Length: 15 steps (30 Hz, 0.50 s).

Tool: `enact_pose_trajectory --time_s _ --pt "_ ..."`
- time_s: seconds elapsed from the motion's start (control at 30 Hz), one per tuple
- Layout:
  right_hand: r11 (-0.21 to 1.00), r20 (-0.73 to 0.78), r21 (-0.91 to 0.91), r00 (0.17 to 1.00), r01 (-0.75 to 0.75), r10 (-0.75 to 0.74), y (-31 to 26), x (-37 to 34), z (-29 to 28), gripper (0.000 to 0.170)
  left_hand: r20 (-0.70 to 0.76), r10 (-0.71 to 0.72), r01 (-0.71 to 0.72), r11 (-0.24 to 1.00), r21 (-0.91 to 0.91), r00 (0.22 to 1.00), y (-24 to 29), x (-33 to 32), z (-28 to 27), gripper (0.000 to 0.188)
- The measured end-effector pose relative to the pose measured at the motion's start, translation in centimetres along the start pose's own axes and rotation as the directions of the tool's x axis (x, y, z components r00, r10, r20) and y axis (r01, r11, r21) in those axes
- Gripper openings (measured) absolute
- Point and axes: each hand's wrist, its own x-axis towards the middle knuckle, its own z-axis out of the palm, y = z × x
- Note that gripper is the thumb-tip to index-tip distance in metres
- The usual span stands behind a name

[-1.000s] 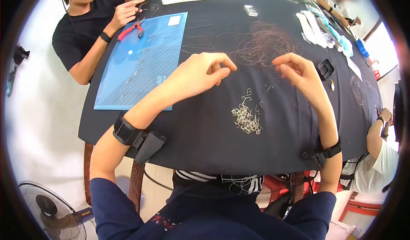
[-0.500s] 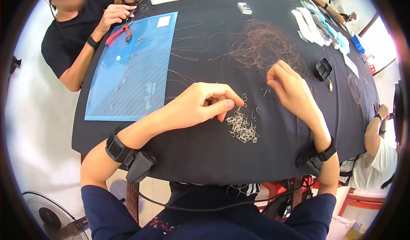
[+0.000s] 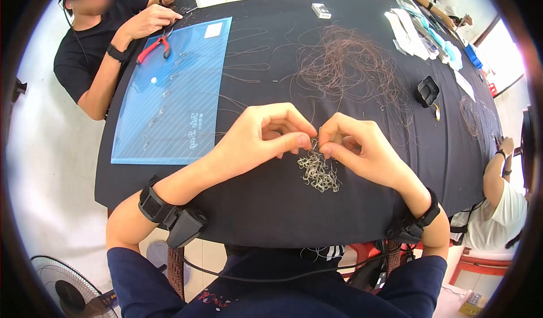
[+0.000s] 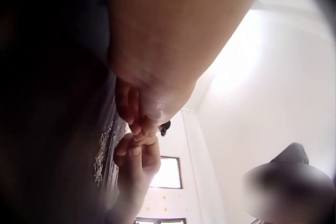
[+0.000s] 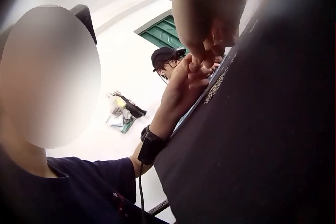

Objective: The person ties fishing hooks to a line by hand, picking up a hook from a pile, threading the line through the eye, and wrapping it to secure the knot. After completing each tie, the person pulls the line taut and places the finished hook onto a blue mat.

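Note:
Both hands meet above a small pile of silvery fish hooks (image 3: 320, 174) on the black tablecloth. My left hand (image 3: 274, 131) comes in from the left, thumb and index finger together at a fish hook (image 3: 314, 143) at the pile's upper end. Facing it, my right hand (image 3: 362, 147) has thumb and index finger curled toward each other, tips almost against the left fingertips. What lies between the right fingertips I cannot tell. In the left wrist view the two hands' fingertips overlap, with hooks (image 4: 101, 153) beside them.
Beyond the hands lies a loose tangle of thin brown line (image 3: 345, 63). A blue file bag (image 3: 169, 103) with hooks on it is at left, near red-handled pliers (image 3: 153, 49). A black tray (image 3: 427, 91) sits at right. Another person (image 3: 90, 41) works across the table.
From apart over the table, both hands have come nearer the body and together at the hook pile. The left arrived there first; the right then moved left and down to meet it.

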Motion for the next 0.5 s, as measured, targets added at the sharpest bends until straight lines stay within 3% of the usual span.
enact_pose_trajectory --time_s 0.1,0.2,0.33,0.37,0.43,0.5 --pt "0.999 0.005 -0.038 1.0 0.028 -0.028 0.0 0.0 0.0 0.004 -0.042 0.02 -0.022 0.999 -0.043 0.999 0.4 0.0 -0.2 0.007" --pt "0.994 -0.125 -0.036 0.986 0.102 -0.106 0.6 0.2 0.0 0.005 -0.1 0.156 -0.167 0.98 -0.112 0.983 0.4 0.0 -0.2 0.007" --pt "0.979 -0.326 -0.201 0.942 0.011 -0.077 1.2 0.5 -2.0 0.003 -0.025 0.407 -0.393 0.863 -0.318 0.913 0.3 0.2 -0.4 0.012" --pt "0.977 -0.371 -0.215 0.924 0.01 -0.091 2.2 0.6 -2.8 0.003 0.07 0.331 -0.285 0.888 -0.36 0.941 1.1 -0.3 -0.5 0.017" --pt "0.97 -0.5 -0.242 0.86 -0.021 -0.107 4.4 0.9 -4.6 0.01 0.327 0.241 -0.086 0.901 -0.424 0.914 1.4 -0.9 -0.8 0.009" --pt "0.954 -0.566 -0.29 0.818 -0.08 -0.103 6.1 1.0 -6.5 0.012 0.594 0.112 0.134 0.925 -0.354 0.797 2.2 -1.2 -1.1 0.006"
